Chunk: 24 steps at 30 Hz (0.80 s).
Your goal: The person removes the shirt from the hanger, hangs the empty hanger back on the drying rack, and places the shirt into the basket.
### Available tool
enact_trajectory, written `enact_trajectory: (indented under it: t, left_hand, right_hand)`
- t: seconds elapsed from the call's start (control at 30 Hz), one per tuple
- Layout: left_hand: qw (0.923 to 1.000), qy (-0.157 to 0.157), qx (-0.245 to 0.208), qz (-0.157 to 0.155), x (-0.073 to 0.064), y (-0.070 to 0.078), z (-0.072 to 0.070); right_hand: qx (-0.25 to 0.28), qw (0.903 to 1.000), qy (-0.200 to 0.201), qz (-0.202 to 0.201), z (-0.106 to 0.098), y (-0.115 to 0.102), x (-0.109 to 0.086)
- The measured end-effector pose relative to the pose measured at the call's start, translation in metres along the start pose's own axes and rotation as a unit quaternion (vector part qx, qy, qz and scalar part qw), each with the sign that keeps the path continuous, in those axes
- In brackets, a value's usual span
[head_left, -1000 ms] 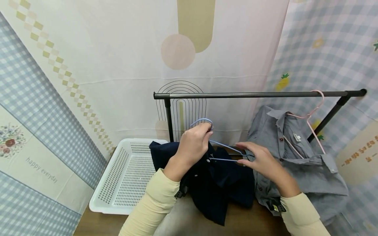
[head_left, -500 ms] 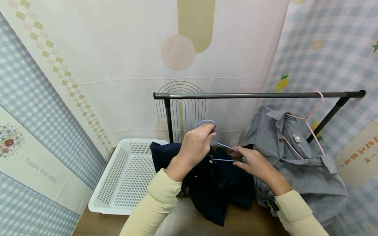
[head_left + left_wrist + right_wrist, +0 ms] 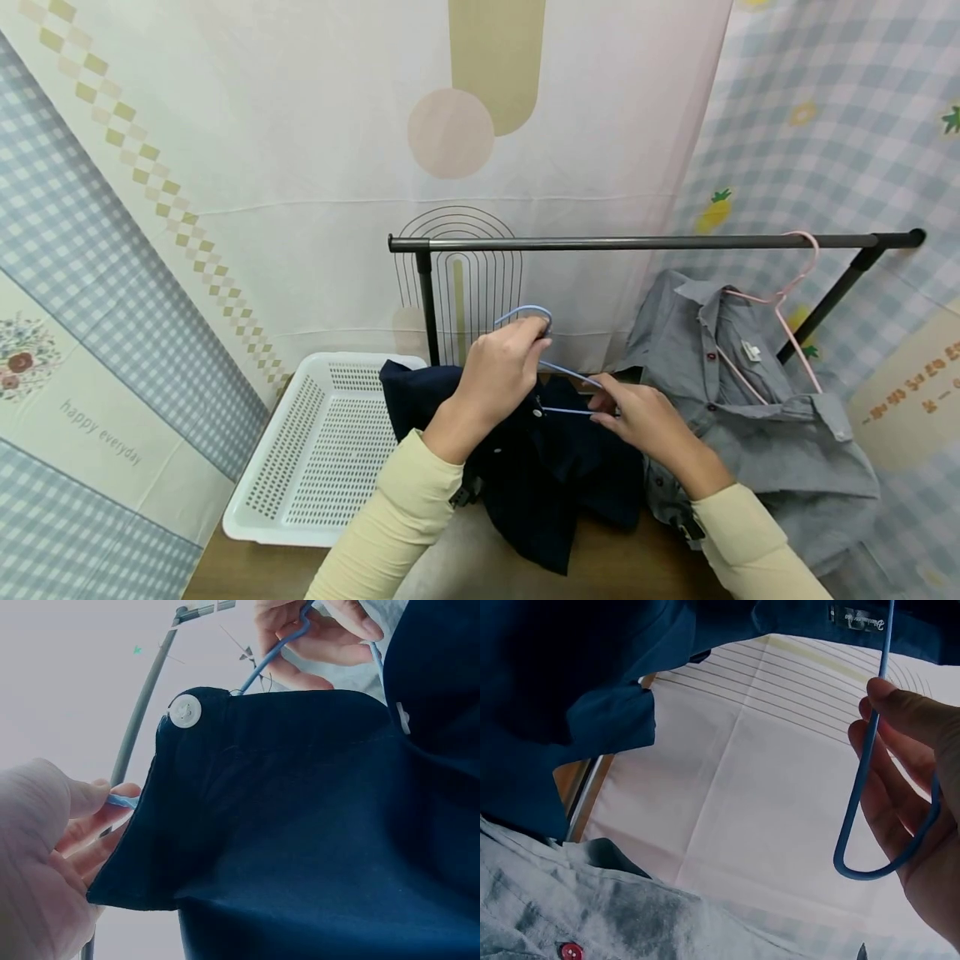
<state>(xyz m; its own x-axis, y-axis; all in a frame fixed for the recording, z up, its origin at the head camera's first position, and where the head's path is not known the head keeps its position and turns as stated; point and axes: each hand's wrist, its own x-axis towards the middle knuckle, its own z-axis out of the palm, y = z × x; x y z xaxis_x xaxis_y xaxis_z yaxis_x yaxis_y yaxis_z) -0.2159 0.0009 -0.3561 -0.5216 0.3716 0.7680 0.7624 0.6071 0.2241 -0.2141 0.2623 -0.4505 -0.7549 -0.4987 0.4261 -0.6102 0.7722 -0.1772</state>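
My left hand (image 3: 495, 371) pinches a blue hanger (image 3: 566, 372) just below its hook. The right hand (image 3: 652, 421) holds the right end of the same hanger, thumb against the wire. In the right wrist view, the hanger's rounded end (image 3: 866, 875) curves past the fingers. A navy shirt (image 3: 540, 492) hangs in folds below the left hand, down over the tabletop. The left wrist view shows the navy cloth up close, with a white button (image 3: 185, 711) at its corner and the hanger passing behind it. Much of the hanger's left side is hidden by shirt and hand.
A white perforated basket (image 3: 337, 450) stands at the left on the brown table (image 3: 615, 567). Behind the hands runs a black rack bar (image 3: 615, 244). A grey shirt (image 3: 780, 475) hangs from it at the right on a pink hanger (image 3: 801, 272).
My right hand has moved left along the hanger, and its fingers have drawn in around the wire. The left hand, still holding near the hook, has shifted slightly right.
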Motion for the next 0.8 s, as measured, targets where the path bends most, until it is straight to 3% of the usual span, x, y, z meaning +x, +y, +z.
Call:
enact_trajectory:
  t: [0.23,0.5,0.8]
  left_hand:
    - [1.0,0.005,0.003,-0.004,0.0,0.001,-0.002]
    - [0.9999,0.006,0.0,0.009,0.001,-0.002,-0.004]
    - [0.9977,-0.066,0.003,-0.014,-0.005,-0.01,-0.011]
  right_hand:
    - [-0.025,0.9991,0.034,0.002,-0.002,-0.002,-0.001]
    - [-0.035,0.9984,0.045,0.007,-0.004,-0.001,-0.004]
    - [-0.008,0.998,0.062,0.009,-0.001,0.002,-0.008]
